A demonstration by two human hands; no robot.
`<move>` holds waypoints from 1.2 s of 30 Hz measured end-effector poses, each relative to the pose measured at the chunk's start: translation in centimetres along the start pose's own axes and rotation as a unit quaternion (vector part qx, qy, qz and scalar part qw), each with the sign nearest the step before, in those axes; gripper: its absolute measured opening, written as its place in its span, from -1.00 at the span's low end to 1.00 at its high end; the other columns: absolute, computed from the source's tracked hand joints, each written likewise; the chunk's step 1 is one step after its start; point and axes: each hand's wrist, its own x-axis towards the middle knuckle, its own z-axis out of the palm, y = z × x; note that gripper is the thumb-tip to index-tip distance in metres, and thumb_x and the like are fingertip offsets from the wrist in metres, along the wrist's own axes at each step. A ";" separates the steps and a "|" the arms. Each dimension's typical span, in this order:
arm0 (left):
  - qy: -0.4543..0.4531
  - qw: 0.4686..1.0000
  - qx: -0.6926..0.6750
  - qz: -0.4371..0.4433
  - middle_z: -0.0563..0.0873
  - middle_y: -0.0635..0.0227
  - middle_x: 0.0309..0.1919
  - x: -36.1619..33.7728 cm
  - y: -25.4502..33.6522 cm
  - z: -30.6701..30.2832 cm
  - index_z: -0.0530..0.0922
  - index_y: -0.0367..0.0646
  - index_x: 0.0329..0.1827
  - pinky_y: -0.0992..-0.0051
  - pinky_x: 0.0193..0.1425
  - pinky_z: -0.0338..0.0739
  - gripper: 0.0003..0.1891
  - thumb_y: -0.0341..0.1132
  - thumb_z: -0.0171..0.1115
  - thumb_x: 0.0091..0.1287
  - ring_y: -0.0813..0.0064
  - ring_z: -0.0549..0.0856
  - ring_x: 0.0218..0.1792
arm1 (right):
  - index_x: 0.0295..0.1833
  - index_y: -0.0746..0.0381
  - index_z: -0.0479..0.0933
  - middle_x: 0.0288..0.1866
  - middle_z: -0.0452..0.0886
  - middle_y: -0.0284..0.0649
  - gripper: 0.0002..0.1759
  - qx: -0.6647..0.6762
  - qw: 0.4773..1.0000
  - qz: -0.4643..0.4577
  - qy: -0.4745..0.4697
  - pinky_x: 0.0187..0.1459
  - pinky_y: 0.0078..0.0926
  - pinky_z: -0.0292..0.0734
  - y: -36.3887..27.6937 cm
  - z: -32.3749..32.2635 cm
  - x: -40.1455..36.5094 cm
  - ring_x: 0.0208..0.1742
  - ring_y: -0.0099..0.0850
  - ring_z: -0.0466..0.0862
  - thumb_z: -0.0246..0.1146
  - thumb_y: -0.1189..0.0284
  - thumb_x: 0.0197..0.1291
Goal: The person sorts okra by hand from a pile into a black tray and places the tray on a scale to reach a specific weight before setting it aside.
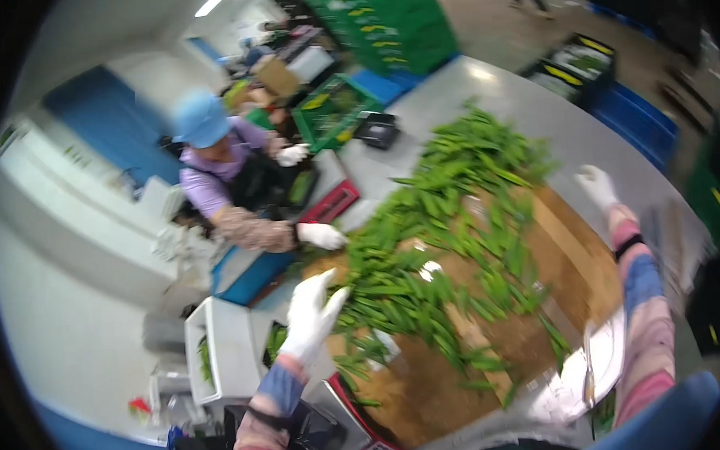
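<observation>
A large heap of green pods (435, 237) lies spread over brown cardboard (436, 385) on a grey table (569, 138). My left hand (312, 314), in a white glove, hovers with fingers apart at the heap's left edge, holding nothing. My right hand (597, 184), also gloved, is stretched out over the table at the heap's right side, fingers loose and empty. Both my sleeves are striped.
A co-worker in a blue cap (201, 117) stands across the table; one gloved hand (321, 236) touches the heap, the other (292, 154) is raised. A scale (348, 428), a white tray (227, 348), green crates (388, 17) and black crates (577, 65) surround the table.
</observation>
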 end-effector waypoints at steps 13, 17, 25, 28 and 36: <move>-0.091 0.984 -0.124 -0.087 0.62 -0.13 0.29 29.0 -3.6 22.7 0.46 -0.40 0.40 0.25 0.46 0.44 -0.27 -0.02 0.40 0.33 0.02 0.60 0.34 | 0.47 0.36 0.39 0.29 0.57 0.23 -0.17 -0.176 0.979 -0.070 0.069 0.33 -0.11 0.47 4.2 13.5 23.9 0.33 0.10 0.56 0.36 0.00 0.29; -0.101 0.981 -0.148 -0.072 0.46 -0.16 0.45 32.8 -1.9 29.5 0.30 -0.40 0.54 0.32 0.56 0.33 -0.05 0.04 0.49 0.23 0.07 0.47 0.48 | 0.51 0.36 0.34 0.37 0.52 0.25 -0.07 -0.147 0.985 -0.072 0.054 0.42 -0.16 0.39 1.8 17.3 26.0 0.41 0.11 0.51 0.35 -0.11 0.26; -0.276 0.936 -0.210 -0.059 0.29 -0.06 0.59 34.6 -1.3 34.5 0.02 -0.11 0.71 0.26 0.67 0.11 0.32 0.17 0.63 -0.07 -0.01 0.25 0.60 | 0.50 0.35 0.37 0.48 0.46 0.16 0.07 -0.142 0.961 -0.093 -0.220 0.51 -0.30 0.31 -6.4 19.2 21.2 0.50 -0.08 0.47 0.43 -0.21 0.08; -0.242 0.922 -0.302 0.016 0.29 -0.13 0.58 32.4 -0.8 33.7 -0.07 -0.25 0.70 0.34 0.66 0.13 0.34 -0.06 0.68 -0.07 0.08 0.29 0.59 | 0.48 0.34 0.39 0.40 0.55 0.10 0.04 -0.126 0.947 -0.133 -0.265 0.48 -0.26 0.37 -8.4 20.4 17.3 0.44 -0.09 0.54 0.52 -0.09 0.01; -0.319 0.902 -0.285 -0.046 0.72 0.04 0.15 18.8 0.4 29.9 0.35 -0.21 0.47 0.33 0.26 0.59 -0.07 -0.16 0.62 0.00 0.23 0.74 0.15 | 0.39 0.03 0.48 0.26 0.68 -0.13 -0.11 -0.097 0.886 -0.245 -0.381 0.31 -0.26 0.52 -14.3 23.2 2.3 0.28 -0.09 0.65 0.52 -0.06 -0.09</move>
